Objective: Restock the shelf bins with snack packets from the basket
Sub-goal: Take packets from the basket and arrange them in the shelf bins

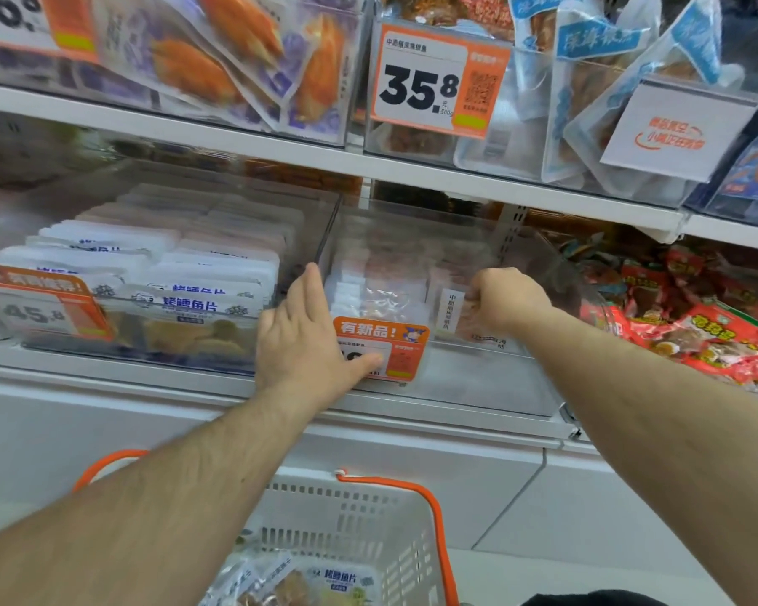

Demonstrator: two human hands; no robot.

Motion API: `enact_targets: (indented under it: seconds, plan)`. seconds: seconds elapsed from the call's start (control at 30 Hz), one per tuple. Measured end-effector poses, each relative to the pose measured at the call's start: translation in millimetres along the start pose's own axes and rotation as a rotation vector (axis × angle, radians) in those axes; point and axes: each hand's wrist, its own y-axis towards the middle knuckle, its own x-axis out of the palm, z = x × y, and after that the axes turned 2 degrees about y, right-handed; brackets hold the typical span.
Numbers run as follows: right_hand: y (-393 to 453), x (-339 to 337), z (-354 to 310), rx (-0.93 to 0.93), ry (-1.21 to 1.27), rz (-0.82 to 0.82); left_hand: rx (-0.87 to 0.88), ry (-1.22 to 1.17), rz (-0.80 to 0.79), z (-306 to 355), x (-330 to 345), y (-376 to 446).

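Right hand (pixel 502 299) grips a clear, pinkish snack packet (pixel 460 314).

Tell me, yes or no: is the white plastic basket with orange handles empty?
No, the white plastic basket with orange handles holds snack packets with blue print at its bottom.

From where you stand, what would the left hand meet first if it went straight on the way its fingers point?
Probably the clear divider wall between the two bins: the left hand's fingers already point up at its front edge. Depth is unclear.
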Motion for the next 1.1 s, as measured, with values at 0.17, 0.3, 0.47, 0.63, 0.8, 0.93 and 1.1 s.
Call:
enact_targets:
  seconds: [0.17,0.3,0.47,0.63,0.8,0.93,1.1]
  plan:
    - [9.0,10.2,-1.6,-0.007,-0.045,0.062,0.004,-0.002,0.013,0.2,-0.2,-0.5]
    - [12.0,9.7,-0.9,-0.055,-0.114,0.107,0.007,-0.002,0.013,0.3,-1.4,-0.6]
    - [16.8,11.6,-2.6,-0.099,-0.150,0.172,0.009,0.003,0.006,0.1,-1.3,-0.9]
    - [18.6,9.7,-2.4,-0.109,-0.119,0.173,0.008,0.008,-0.007,0.5,-2.8,-1.1]
    - [15.8,7.0,2.6,-0.114,-0.132,0.210,0.002,0.001,-0.022,1.7,-5.1,-1.7]
    - [5.6,-0.3,-3.7,-0.141,-0.111,0.262,0.000,-0.009,-0.039,2.3,-8.4,-2.2]
    - [-26.4,-14.2,-34.4,-0.239,0.072,0.426,0.017,-0.127,-0.128,-1.7,-18.5,-1.2]
